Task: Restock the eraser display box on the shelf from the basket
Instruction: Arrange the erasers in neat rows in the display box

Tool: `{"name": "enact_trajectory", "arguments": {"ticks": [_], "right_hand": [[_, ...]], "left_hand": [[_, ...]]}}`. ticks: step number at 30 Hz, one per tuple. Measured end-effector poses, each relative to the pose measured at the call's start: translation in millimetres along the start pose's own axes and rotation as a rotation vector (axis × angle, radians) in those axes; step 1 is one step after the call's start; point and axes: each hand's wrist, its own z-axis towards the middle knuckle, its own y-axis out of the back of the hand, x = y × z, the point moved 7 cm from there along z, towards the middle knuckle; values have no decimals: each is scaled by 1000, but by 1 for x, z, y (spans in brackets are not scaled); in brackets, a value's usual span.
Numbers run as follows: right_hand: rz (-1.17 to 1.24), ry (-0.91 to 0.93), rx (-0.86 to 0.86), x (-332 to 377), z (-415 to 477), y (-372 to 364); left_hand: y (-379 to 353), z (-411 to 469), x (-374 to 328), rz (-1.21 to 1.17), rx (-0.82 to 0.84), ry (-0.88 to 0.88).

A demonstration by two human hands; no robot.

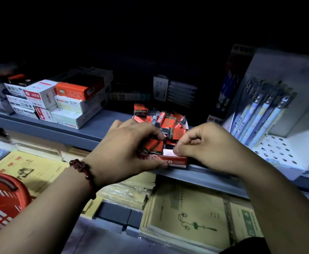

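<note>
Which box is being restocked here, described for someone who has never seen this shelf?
On the grey shelf, look at its front edge, between the stacked white boxes and the white pen rack. The eraser display box sits there under both hands: low, red-fronted, marked 2B, heaped with loose red erasers.

Views: one, head-worn, wide-angle. Facing: forward and down onto a grey shelf (87,132) edge, close in. Both forearms enter from the bottom corners, meeting mid-frame. Upper frame dark. Lower frame looks onto the tier below. No second view.
</note>
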Motion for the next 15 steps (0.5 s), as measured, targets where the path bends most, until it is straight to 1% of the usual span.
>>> {"name": "enact_trajectory", "arguments": {"ticks": [3,6,8,12,15], "right_hand": [[62,32,-86,-1,0,7],[19,96,-186,-1,1,9],[13,99,-193,-1,2,8],[102,121,-239,-1,4,13],[164,131,-236,2,4,10]], "left_hand": [[2,0,1,-78,-35,17],[7,-1,0,-199,-100,32],[9,-1,-1,-249,-122,31],[5,1,0,-309,-128,68],[3,2,1,-365,-145,90]]}}
